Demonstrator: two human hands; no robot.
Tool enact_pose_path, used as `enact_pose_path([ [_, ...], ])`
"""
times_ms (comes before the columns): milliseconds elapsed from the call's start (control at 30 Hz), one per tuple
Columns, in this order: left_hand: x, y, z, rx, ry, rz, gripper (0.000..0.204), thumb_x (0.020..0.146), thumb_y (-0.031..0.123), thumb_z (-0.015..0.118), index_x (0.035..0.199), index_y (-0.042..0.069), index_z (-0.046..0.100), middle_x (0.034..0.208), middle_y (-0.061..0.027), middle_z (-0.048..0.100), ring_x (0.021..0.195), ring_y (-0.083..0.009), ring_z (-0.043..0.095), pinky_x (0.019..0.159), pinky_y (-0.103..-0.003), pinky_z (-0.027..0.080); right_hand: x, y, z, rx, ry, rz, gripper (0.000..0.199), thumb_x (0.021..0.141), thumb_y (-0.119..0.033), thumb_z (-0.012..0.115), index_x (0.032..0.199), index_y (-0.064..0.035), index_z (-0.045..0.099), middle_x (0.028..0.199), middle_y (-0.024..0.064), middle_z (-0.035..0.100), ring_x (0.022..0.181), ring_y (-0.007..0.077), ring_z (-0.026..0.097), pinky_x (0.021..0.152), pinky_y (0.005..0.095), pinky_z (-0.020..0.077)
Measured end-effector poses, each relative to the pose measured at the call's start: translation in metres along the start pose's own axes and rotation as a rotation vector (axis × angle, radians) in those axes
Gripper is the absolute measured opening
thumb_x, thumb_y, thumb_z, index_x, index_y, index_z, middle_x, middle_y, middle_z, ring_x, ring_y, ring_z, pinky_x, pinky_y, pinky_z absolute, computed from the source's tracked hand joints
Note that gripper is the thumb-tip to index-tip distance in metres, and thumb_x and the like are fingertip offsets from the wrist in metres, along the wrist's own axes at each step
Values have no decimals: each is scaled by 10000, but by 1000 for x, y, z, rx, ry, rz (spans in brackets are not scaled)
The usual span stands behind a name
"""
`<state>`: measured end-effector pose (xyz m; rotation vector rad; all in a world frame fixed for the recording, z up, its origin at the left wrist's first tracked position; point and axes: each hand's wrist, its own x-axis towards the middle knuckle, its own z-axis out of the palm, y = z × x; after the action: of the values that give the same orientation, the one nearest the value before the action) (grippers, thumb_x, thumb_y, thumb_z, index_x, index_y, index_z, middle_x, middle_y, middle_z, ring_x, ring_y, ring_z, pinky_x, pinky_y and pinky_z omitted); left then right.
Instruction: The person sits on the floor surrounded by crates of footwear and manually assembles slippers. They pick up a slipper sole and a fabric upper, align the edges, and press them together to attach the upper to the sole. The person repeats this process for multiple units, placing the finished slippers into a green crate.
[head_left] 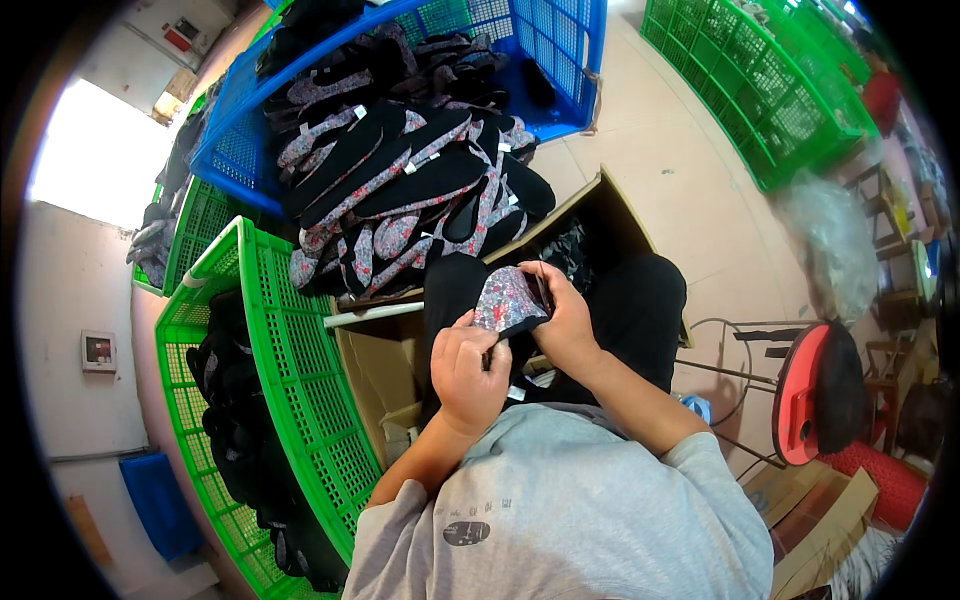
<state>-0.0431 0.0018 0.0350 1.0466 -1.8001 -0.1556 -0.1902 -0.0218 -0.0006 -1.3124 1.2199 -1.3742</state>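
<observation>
Above my lap, both hands are closed on a slipper (503,298) with a grey-and-red floral upper and a black edge. My left hand (466,375) pinches that black edge at the near side. On the right, my right hand (567,322) wraps the opening, with its thumb and fingers over the far rim. The inside of the slipper is mostly hidden by my fingers. Just beyond my knees lies a heap of similar slippers (420,190), floral with black soles, several bearing small white tags.
A blue crate (565,128) behind the heap holds more slippers. Beside my left arm stands a green crate (300,410) with black items. An open cardboard box (625,205) holds dark pieces. Rightward are green crates (745,85), a plastic bag (825,240) and a red-and-black round stool (800,395).
</observation>
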Motion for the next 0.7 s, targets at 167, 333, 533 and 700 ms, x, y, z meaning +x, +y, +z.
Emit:
enact_pose_path([
  [167, 6, -4, 1, 205, -91, -7, 331, 657, -60, 690, 972, 8, 616, 925, -131, 611, 861, -328, 593, 866, -434, 519, 15, 9, -5, -120, -85, -91, 508, 786, 30, 679, 1277, -6, 556, 1170, 143, 658, 1072, 260, 631, 952, 335, 479],
  [333, 30, -7, 9, 367, -234, -87, 603, 608, -44, 678, 1206, -36, 606, 1118, -175, 575, 1032, -364, 552, 940, -443, 441, 11, 6, 0, -328, -104, -112, 522, 791, -47, 691, 1296, -47, 554, 1146, 159, 677, 1014, 345, 643, 907, 386, 493],
  [533, 27, -30, 3, 369, -351, 77, 521, 635, -32, 629, 1152, -87, 614, 1098, -202, 588, 986, -368, 563, 894, -426, 472, 10, 0, -7, -384, -188, -113, 525, 752, -34, 712, 1256, -66, 565, 1136, 154, 670, 998, 355, 625, 867, 412, 488],
  [700, 29, -40, -5, 308, -387, 187, 444, 681, -15, 602, 1116, -106, 616, 1044, -214, 600, 907, -359, 568, 817, -408, 488, 6, 6, -8, -441, -233, -128, 569, 722, -46, 722, 1265, -92, 560, 1104, 152, 668, 976, 370, 618, 839, 443, 488],
])
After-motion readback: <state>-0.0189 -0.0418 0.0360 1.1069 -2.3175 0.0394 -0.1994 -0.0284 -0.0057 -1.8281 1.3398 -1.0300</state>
